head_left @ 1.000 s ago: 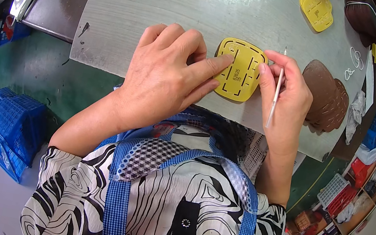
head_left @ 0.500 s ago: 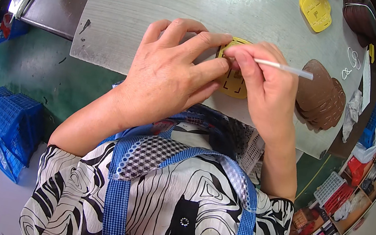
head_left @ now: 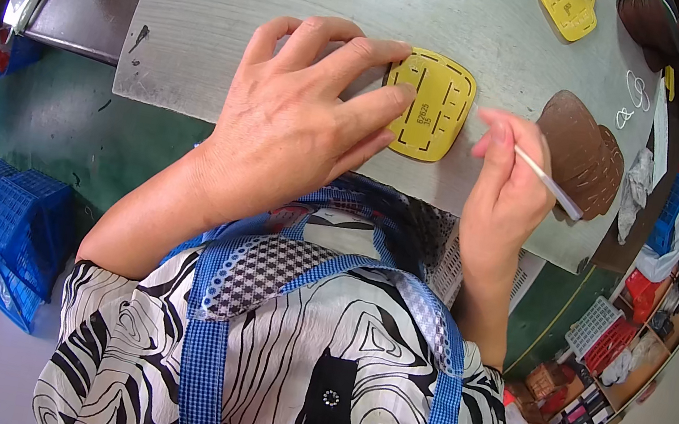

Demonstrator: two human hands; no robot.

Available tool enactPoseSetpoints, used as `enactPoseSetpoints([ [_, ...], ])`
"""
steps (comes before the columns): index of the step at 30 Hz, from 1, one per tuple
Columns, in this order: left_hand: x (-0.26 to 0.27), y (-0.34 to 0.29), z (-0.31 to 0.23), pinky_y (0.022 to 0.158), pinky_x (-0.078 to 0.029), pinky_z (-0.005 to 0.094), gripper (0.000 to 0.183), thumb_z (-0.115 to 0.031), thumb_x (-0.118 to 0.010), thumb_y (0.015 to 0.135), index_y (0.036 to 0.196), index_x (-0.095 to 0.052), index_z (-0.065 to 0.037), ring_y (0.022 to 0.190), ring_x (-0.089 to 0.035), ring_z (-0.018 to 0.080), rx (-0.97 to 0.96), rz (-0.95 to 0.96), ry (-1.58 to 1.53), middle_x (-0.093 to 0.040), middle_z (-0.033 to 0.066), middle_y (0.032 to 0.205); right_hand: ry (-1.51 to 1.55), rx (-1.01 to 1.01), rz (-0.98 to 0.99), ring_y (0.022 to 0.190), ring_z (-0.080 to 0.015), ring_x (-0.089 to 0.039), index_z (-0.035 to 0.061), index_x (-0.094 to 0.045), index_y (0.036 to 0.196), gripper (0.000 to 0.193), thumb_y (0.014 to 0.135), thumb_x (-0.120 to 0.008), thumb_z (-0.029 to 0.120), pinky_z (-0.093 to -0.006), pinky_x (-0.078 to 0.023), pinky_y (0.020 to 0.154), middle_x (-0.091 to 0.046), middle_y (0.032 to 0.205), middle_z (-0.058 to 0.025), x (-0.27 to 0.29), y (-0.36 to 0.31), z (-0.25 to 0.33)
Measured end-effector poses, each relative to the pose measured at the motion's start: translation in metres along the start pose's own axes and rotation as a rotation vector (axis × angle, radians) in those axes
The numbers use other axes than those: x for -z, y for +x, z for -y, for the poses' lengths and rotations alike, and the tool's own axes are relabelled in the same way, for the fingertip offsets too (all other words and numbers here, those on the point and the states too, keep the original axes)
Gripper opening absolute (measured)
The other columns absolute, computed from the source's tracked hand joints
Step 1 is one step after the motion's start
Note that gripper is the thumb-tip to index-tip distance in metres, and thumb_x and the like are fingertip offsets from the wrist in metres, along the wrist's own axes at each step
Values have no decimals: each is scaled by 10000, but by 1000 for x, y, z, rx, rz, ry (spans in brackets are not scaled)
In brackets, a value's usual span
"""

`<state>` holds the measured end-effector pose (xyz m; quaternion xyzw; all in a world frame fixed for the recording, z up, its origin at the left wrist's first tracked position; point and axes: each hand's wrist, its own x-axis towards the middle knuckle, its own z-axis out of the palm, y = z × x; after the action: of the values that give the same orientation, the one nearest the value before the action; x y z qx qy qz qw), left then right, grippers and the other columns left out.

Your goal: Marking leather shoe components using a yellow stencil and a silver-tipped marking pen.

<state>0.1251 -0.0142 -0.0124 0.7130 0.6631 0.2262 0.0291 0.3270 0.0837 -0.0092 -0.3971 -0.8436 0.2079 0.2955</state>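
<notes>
A yellow slotted template [head_left: 444,94] with rounded corners lies on the grey tabletop in front of me. My left hand [head_left: 310,93] rests over its left side, fingers spread and stretched out, with fingertips and thumb pressing on it. A dark edge shows beneath the template on that side; the rest of what lies under it is hidden. Off to the right of the template, my right hand [head_left: 516,166] is closed round a thin white pen [head_left: 551,184]. The pen's back end points down and right, and its tip is hidden by my fingers.
Brown leather-like pieces [head_left: 582,150] lie fanned out beside my right hand. Another yellow template [head_left: 566,7] sits farther back, near bundled dark brown pieces [head_left: 653,31] and white string loops [head_left: 635,99]. Blue crates [head_left: 15,223] stand on the floor at left; shelves [head_left: 650,358] line the right.
My right hand has moved right and down, off the template, with the pen now tilted downward. More of the template shows. My left hand stays on it.
</notes>
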Motion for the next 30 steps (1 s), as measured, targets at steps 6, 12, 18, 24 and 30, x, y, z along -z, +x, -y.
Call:
enactPoseSetpoints([
  [6, -1, 0, 1, 1058, -395, 434, 307, -299, -754, 874, 1163, -707, -206, 1231, -543, 256, -8, -8, 2, -632, -29, 1359, 264, -171, 60, 724, -249, -616, 11, -693, 962, 199, 1059, -585, 147, -375, -478, 691, -634, 785, -87, 6, 4, 10],
  [12, -4, 1, 1, 1059, -399, 448, 406, -309, -774, 836, 1188, -647, -151, 1229, -562, 268, 22, -36, -33, -663, -29, 1345, 130, 164, 39, 791, -342, -629, 30, -688, 944, 135, 998, -651, 149, -427, -502, 713, -680, 852, -130, -31, 26, 11],
  [18, -2, -1, 1, 1062, -400, 451, 401, -303, -773, 827, 1172, -647, -142, 1232, -564, 271, 25, -34, -26, -658, -33, 1359, 102, 180, 118, 779, -350, -601, 33, -652, 938, 104, 987, -652, 125, -436, -483, 693, -645, 851, -131, -22, 15, 19],
  [24, -4, 0, 1, 1068, -398, 449, 396, -299, -773, 823, 1160, -652, -131, 1243, -554, 268, 21, -29, -20, -646, -34, 1372, 147, 127, 249, 743, -338, -575, 32, -655, 928, 121, 1003, -630, 125, -416, -466, 669, -611, 819, -121, -5, -9, 29],
  [30, -5, 0, -1, 1078, -395, 454, 390, -301, -775, 823, 1155, -656, -136, 1247, -547, 267, 18, -26, -11, -634, -33, 1386, 308, -59, 126, 707, -302, -622, 27, -709, 980, 185, 1039, -593, 158, -394, -493, 682, -651, 818, -127, -12, 15, 14],
])
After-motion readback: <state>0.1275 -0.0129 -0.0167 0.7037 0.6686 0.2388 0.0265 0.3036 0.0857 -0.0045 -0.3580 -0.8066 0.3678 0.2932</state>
